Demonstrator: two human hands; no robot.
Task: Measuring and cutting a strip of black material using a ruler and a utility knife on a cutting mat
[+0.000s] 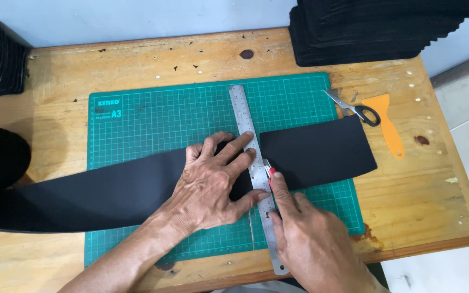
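Closest to the camera, the right hand point(313, 239) has its grip closed on a small red-tipped cutter knife point(269, 172), blade tip against the right edge of the long steel ruler point(256, 173). The left hand point(213, 182) lies flat with fingers spread, gripping nothing, just pinning the ruler down on the long black foam strip point(109, 192). That strip lies across the green cutting mat point(153, 119), under the ruler. Looks like mid-cut to me; the next pull would need steady pressure so the ruler doesn't slip. Right of the ruler: scissors point(354, 108) and an orange plastic scraper point(389, 127). Beyond its far end, stacked black pieces point(365, 32) on the wooden table point(137, 59).
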